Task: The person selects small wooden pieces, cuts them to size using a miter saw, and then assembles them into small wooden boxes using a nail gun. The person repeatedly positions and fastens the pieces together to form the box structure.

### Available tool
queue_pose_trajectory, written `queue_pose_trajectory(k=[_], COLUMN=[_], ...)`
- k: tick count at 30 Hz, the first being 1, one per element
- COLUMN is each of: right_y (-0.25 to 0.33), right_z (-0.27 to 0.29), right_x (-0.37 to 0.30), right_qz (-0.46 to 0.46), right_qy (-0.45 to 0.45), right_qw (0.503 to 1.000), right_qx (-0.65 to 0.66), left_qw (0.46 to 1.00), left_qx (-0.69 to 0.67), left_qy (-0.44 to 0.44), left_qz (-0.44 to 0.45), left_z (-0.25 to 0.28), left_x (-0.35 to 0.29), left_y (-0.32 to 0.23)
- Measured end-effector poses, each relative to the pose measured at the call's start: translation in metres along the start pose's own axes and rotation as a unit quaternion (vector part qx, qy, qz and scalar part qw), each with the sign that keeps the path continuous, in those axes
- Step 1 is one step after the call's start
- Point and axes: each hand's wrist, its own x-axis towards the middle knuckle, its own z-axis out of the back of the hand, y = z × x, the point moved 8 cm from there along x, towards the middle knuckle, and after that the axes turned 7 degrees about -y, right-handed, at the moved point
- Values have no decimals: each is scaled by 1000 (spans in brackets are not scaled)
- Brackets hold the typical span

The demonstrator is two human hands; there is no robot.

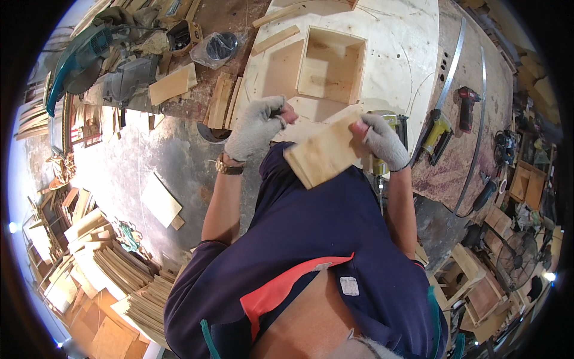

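A flat piece of light wood [326, 149] is tilted in front of my body, its edge slightly blurred. My right hand [382, 140], in a white knitted glove with bare fingertips, grips it at its right end. My left hand [257, 127], gloved the same way, is raised beyond the wood's left end, apart from it. Its fingers are curled in toward the thumb, and whatever may be between them is hidden. Past both hands, an open square wooden box [332, 66] lies on a pale plywood sheet [388, 54]. A yellow-green nail gun [391, 119] sits partly behind my right hand.
On the bench to the right are a second nail gun [438, 134], a red and black drill [467, 109] and a metal strip [452, 66]. A teal power saw [78, 66] stands at the far left. Stacked boards [113, 263] fill the lower left; a fan [517, 257] is lower right.
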Motion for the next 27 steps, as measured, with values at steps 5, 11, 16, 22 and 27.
queue_pose_trajectory(k=[5, 11, 16, 22, 27], right_y=[-3, 2, 16, 23, 32], right_z=[3, 4, -1, 5, 6], right_x=[6, 16, 22, 14, 12], right_qz=[-10, -55, 2, 33, 42], right_qy=[-91, -147, -144, -157, -178], right_qw=[994, 975, 943, 965, 977], right_qx=[53, 160, 301, 207, 114], left_qw=[985, 965, 943, 941, 946], left_qx=[9, -249, -307, -302, -290], left_qy=[-143, 19, -93, -141, -137], left_qz=[-92, 75, 86, 55, 46], left_z=[25, -31, -30, -20, -22], left_x=[13, -3, -3, 0, 0], left_y=[30, 26, 23, 23, 19])
